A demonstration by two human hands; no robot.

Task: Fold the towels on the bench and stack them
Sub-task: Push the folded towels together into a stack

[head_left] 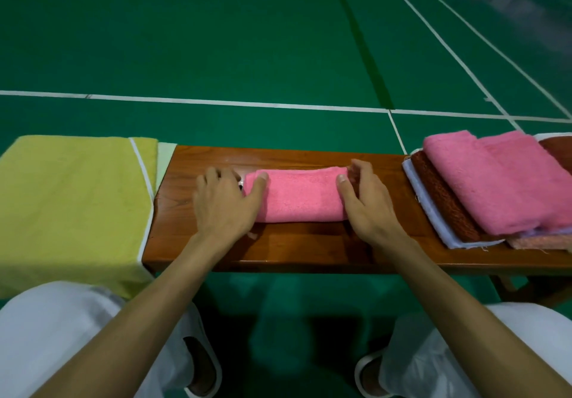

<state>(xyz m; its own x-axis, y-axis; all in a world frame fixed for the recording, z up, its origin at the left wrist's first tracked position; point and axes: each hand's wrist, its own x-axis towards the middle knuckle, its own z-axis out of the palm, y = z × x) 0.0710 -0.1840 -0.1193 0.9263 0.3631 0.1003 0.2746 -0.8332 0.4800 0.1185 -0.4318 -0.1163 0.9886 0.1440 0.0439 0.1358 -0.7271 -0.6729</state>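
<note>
The green sports-court floor with white lines (278, 42) fills the upper view. Across it runs a long brown polished wooden bench (303, 246). A large yellow-green terry towel with a white stripe (71, 199) lies flat over the bench's left end and hangs down the near side. On the right end sits a slanted pile: a thick pink folded towel (501, 181) on top, a rust-brown towel (442, 196) under it, and a pale lavender-white towel (433, 212) at the bottom.

In the middle of the bench lies 1 small pink terry towel (300, 196), folded into a narrow bundle. The left hand (226, 202) is spread and relaxed, its thumb on the bundle's left end and its fingers on the wood beside it. The right hand (368, 202) lays its thumb on the right end; its fingers bend around that end, and whether they pinch the cloth cannot be told.
</note>
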